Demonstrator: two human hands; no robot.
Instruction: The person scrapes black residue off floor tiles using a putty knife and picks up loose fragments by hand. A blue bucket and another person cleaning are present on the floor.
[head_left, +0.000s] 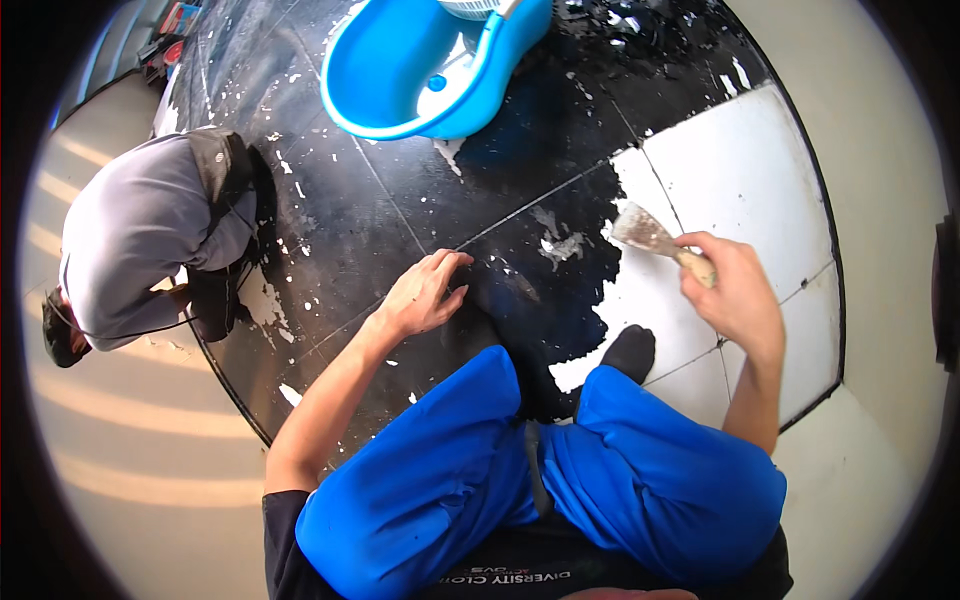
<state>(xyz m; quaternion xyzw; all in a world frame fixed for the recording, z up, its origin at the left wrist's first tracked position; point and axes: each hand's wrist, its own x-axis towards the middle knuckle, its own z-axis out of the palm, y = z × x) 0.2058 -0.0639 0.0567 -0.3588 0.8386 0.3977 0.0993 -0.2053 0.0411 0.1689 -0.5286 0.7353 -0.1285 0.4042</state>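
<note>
My right hand (735, 289) grips the wooden handle of a putty knife (646, 231). Its wide, stained metal blade points left, over the ragged border between the black coating (525, 217) and the bare white floor tiles (739, 169). My left hand (427, 295) hovers over or rests on the black-coated floor, fingers slightly bent and apart, with nothing in it. Whether its fingertips touch the floor I cannot tell. A loose-looking whitish patch (561, 244) shows in the black surface between my hands.
A blue plastic baby bathtub (480, 105) stands ahead, with a white slatted plastic piece (472, 7) at its far end. Black flakes (637, 37) lie heaped beyond it on the right. Another person (150, 232) crouches at the left. Pale walls (870, 225) border the floor.
</note>
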